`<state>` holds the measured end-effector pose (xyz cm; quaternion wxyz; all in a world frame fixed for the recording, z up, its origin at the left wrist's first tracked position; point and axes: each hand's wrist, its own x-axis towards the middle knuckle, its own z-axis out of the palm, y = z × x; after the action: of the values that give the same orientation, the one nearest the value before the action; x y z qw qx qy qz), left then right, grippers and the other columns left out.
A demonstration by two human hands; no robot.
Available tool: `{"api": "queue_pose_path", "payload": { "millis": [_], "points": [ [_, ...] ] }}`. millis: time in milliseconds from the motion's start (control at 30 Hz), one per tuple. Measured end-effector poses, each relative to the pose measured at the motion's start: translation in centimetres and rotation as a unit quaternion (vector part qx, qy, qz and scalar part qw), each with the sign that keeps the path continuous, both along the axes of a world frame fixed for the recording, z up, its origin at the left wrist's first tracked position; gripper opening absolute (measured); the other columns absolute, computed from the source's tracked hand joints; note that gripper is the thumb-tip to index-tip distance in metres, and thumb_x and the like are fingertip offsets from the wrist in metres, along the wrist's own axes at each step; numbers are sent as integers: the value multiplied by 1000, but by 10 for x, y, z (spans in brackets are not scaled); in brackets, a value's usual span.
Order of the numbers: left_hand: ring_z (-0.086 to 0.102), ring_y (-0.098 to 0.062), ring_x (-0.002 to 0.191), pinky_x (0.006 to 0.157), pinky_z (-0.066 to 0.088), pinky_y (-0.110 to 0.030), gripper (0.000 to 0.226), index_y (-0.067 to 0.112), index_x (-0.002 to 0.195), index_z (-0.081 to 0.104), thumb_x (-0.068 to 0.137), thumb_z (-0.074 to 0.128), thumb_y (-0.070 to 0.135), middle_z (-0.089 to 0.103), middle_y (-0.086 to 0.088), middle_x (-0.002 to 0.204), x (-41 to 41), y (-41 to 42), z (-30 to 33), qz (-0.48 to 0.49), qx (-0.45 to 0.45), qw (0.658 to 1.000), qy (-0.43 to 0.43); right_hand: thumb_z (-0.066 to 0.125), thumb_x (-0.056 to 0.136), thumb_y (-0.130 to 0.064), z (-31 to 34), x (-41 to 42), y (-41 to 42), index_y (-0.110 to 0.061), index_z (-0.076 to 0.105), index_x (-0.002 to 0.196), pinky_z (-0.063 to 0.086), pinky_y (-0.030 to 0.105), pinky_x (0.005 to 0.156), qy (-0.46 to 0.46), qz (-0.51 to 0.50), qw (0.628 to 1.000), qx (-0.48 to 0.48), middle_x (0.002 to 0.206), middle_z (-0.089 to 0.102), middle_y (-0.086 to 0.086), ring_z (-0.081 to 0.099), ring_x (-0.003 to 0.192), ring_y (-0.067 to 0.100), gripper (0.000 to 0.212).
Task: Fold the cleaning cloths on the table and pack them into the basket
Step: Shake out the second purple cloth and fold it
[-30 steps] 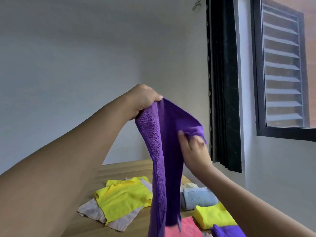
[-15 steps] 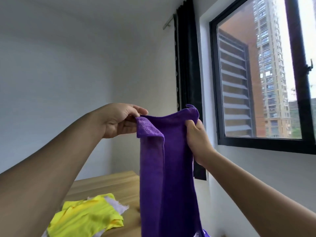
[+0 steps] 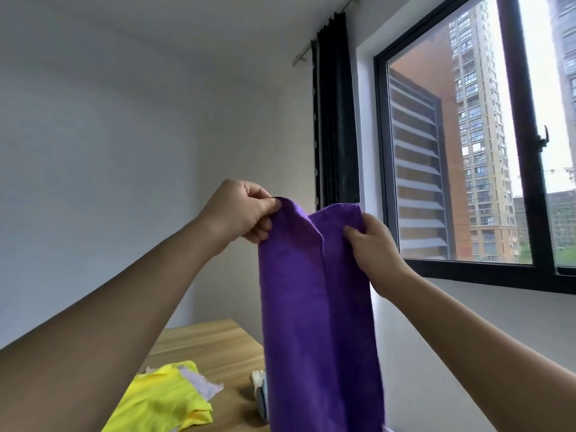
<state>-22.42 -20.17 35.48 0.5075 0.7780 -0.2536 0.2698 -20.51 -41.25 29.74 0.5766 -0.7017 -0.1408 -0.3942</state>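
While the left hand [image 3: 240, 213] and right hand [image 3: 371, 241] each pinch a top corner, the purple cloth [image 3: 318, 307] hangs straight above the desk [image 3: 218, 344] — likely to line up its fold.

We've got both arms stretched out in front of us and raised, forearms bare. Using the purple cloth [image 3: 314, 291] as the reference: our left hand [image 3: 240, 212] sits at its upper left corner, curled into a loose fist with the thumb and fingertips pinched onto the top edge, knuckles pointing up. Our right hand [image 3: 372, 241] is on the cloth's right edge, a bit lower than the left, with the thumb pressed on the front of the fabric and the fingers wrapped behind where we can't see them. The left forearm comes in from the lower left, the right one from the lower right, wrists fairly straight.
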Motion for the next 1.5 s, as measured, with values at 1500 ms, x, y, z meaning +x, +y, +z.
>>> {"api": "queue_pose_path", "payload": {
  "millis": [1500],
  "points": [
    [50, -22, 109, 96, 43, -38, 15, 34, 72, 73, 70, 61, 43, 69, 13, 70, -4, 42, -12, 103, 232, 966, -42, 35, 83, 20, -10, -4, 38, -7, 62, 67, 55, 32, 74, 96, 201, 962, -157, 74, 62, 6, 59, 72, 19, 42]
  ]
}}
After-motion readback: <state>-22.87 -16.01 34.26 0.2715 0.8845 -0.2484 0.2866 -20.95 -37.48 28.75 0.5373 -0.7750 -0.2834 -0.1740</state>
